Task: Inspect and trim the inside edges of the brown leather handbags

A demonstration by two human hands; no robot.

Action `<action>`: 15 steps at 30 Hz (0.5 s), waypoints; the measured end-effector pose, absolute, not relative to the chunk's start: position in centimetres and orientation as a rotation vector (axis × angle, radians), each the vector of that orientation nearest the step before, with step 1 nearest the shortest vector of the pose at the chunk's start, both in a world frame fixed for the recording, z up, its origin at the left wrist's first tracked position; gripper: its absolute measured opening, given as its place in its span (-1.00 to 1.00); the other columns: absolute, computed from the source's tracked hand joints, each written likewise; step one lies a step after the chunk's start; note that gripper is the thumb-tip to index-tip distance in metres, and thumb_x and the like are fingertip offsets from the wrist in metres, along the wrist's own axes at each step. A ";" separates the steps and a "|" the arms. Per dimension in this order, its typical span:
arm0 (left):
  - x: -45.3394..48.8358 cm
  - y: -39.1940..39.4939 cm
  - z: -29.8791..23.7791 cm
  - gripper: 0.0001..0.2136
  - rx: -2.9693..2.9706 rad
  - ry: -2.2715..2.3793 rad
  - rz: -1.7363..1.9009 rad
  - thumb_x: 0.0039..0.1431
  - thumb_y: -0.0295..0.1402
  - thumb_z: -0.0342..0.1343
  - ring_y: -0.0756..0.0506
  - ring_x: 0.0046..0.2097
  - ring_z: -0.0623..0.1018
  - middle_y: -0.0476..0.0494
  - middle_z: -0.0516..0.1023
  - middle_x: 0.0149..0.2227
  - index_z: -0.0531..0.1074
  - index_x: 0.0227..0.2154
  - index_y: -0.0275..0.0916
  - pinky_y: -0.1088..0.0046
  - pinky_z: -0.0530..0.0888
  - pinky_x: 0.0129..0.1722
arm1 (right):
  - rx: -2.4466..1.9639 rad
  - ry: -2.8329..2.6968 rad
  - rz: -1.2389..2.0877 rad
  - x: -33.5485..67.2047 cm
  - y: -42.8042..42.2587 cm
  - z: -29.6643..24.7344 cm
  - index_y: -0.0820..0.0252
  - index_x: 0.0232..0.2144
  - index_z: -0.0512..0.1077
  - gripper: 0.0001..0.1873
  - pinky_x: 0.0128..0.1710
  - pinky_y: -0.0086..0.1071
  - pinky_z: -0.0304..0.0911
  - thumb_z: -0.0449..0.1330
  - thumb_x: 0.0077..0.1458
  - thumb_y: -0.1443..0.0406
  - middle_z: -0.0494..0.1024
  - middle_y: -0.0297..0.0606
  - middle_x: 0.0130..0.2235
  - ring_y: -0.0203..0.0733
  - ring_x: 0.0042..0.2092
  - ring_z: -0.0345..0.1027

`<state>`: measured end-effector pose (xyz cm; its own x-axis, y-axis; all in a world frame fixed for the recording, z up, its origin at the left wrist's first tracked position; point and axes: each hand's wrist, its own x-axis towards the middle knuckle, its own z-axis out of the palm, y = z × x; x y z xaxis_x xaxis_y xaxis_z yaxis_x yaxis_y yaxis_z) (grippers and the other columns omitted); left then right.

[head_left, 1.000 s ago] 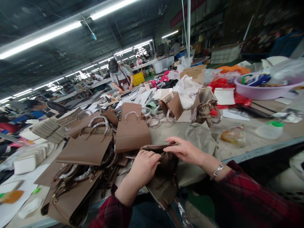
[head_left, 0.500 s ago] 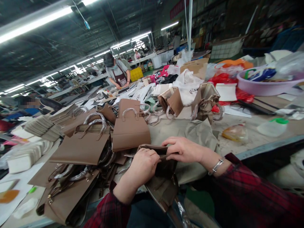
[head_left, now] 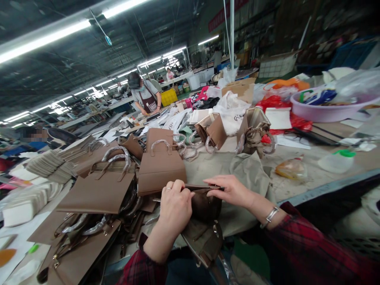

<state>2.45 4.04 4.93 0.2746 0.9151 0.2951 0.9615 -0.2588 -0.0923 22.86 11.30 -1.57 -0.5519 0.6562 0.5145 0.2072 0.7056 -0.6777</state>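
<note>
A dark brown handbag (head_left: 204, 221) hangs over the near edge of the workbench in front of me. My left hand (head_left: 175, 206) is closed on the left end of its top rim, thumb and fingers pinching it. My right hand (head_left: 230, 190) pinches the right end of the same rim, fingers pressed together. The rim is drawn nearly flat between both hands. Both arms wear red plaid sleeves, and a metal bracelet (head_left: 269, 215) sits on the right wrist.
Several tan handbags (head_left: 162, 168) with wrapped handles lie stacked to the left and behind. A grey cloth (head_left: 249, 170) lies under my right hand. A pink basin (head_left: 329, 113) and a plastic bottle (head_left: 337, 161) stand at right. Another person (head_left: 145, 97) works at a far bench.
Both hands have pulled the bag's rim closer together and flatter, and the left hand has risen a little onto the rim.
</note>
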 end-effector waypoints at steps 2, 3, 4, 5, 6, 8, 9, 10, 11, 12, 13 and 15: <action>2.6 4.1 5.0 -0.80 -2.234 -1.781 -0.315 0.16 -0.32 0.07 -0.20 -0.20 0.33 -0.20 0.40 -0.25 0.48 -0.53 -0.22 0.22 0.31 -0.26 | -0.616 -2.126 0.768 22.8 11.5 -1.4 0.11 -0.17 0.53 -0.77 -0.23 -0.45 0.28 0.23 0.11 0.21 0.57 -0.28 -0.29 -0.25 -0.26 0.43; 2.6 4.1 5.1 -0.80 -2.214 -1.802 -0.333 0.15 -0.31 0.09 -0.22 -0.18 0.33 -0.21 0.39 -0.23 0.49 -0.54 -0.21 0.20 0.31 -0.26 | -0.621 -2.115 0.811 22.8 11.5 -1.2 0.11 -0.23 0.56 -0.81 -0.25 -0.46 0.28 0.24 0.11 0.22 0.56 -0.29 -0.31 -0.27 -0.27 0.43; 2.6 4.2 5.0 -0.80 -2.201 -1.819 -0.348 0.14 -0.30 0.10 -0.23 -0.15 0.32 -0.21 0.38 -0.20 0.49 -0.55 -0.20 0.19 0.31 -0.25 | -0.640 -2.094 0.855 22.7 11.4 -1.1 0.11 -0.26 0.57 -0.84 -0.26 -0.48 0.27 0.25 0.10 0.22 0.56 -0.30 -0.33 -0.28 -0.28 0.43; 2.6 4.2 5.0 -0.81 -2.193 -1.832 -0.363 0.13 -0.30 0.11 -0.25 -0.12 0.32 -0.21 0.38 -0.18 0.50 -0.55 -0.20 0.17 0.32 -0.23 | -0.662 -2.072 0.887 22.7 11.4 -1.0 0.11 -0.28 0.58 -0.85 -0.28 -0.49 0.27 0.26 0.09 0.22 0.55 -0.31 -0.35 -0.29 -0.31 0.42; 2.6 4.3 4.9 -0.81 -2.187 -1.842 -0.378 0.12 -0.29 0.13 -0.27 -0.08 0.31 -0.21 0.38 -0.14 0.50 -0.56 -0.19 0.14 0.32 -0.20 | -0.681 -2.055 0.904 22.6 11.3 -0.8 0.12 -0.30 0.59 -0.85 -0.30 -0.49 0.27 0.27 0.08 0.22 0.55 -0.31 -0.37 -0.30 -0.32 0.42; 2.4 4.6 4.7 -0.82 -2.190 -1.861 -0.400 0.11 -0.30 0.14 -0.29 -0.03 0.30 -0.20 0.38 -0.08 0.52 -0.55 -0.19 0.13 0.33 -0.16 | -0.699 -2.044 0.914 22.5 11.0 -0.6 0.13 -0.31 0.59 -0.84 -0.32 -0.49 0.26 0.26 0.08 0.22 0.54 -0.30 -0.41 -0.30 -0.35 0.41; 2.2 4.8 4.6 -0.82 -2.215 -1.865 -0.403 0.12 -0.31 0.13 -0.27 -0.04 0.32 -0.20 0.40 -0.09 0.52 -0.55 -0.19 0.14 0.34 -0.16 | -0.701 -2.044 0.911 22.5 10.9 -0.5 0.14 -0.31 0.60 -0.83 -0.33 -0.49 0.26 0.25 0.09 0.21 0.53 -0.30 -0.42 -0.30 -0.35 0.41; 2.1 5.0 4.5 -0.82 -2.256 -1.864 -0.403 0.13 -0.33 0.12 -0.24 -0.07 0.34 -0.19 0.43 -0.12 0.52 -0.54 -0.20 0.16 0.35 -0.16 | -0.700 -2.048 0.902 22.5 10.9 -0.5 0.14 -0.31 0.60 -0.82 -0.34 -0.49 0.26 0.24 0.10 0.20 0.53 -0.30 -0.44 -0.30 -0.36 0.40; 1.9 5.2 4.4 -0.82 -2.306 -1.856 -0.402 0.15 -0.35 0.11 -0.21 -0.12 0.37 -0.17 0.45 -0.17 0.52 -0.53 -0.21 0.19 0.36 -0.16 | -0.699 -2.055 0.892 22.5 10.9 -0.4 0.14 -0.31 0.60 -0.81 -0.34 -0.49 0.26 0.23 0.11 0.19 0.53 -0.30 -0.45 -0.30 -0.36 0.40; 1.8 5.5 4.3 -0.81 -2.355 -1.841 -0.405 0.16 -0.38 0.09 -0.17 -0.16 0.39 -0.16 0.48 -0.22 0.52 -0.52 -0.22 0.22 0.37 -0.15 | -0.693 -2.066 0.884 22.5 10.9 -0.5 0.14 -0.30 0.59 -0.79 -0.34 -0.48 0.26 0.22 0.12 0.17 0.53 -0.30 -0.44 -0.29 -0.36 0.40; 1.7 5.7 4.2 -0.81 -2.397 -1.822 -0.414 0.16 -0.40 0.08 -0.14 -0.20 0.40 -0.14 0.49 -0.27 0.52 -0.52 -0.23 0.24 0.37 -0.14 | -0.678 -2.083 0.879 22.6 11.0 -0.5 0.14 -0.28 0.59 -0.77 -0.32 -0.48 0.27 0.20 0.14 0.16 0.54 -0.29 -0.42 -0.29 -0.34 0.41; 1.6 5.9 4.1 -0.82 -2.434 -1.797 -0.439 0.17 -0.43 0.09 -0.11 -0.23 0.42 -0.12 0.51 -0.31 0.52 -0.51 -0.25 0.26 0.37 -0.10 | -0.635 -2.116 0.874 23.0 11.2 -0.6 0.13 -0.23 0.57 -0.75 -0.27 -0.46 0.29 0.15 0.18 0.16 0.56 -0.27 -0.35 -0.28 -0.30 0.42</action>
<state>1.58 5.93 4.11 0.2692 0.9222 0.2777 0.9464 -0.3068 0.1012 22.96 11.19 -0.62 -0.5978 0.6644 0.4485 0.1545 0.6445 -0.7489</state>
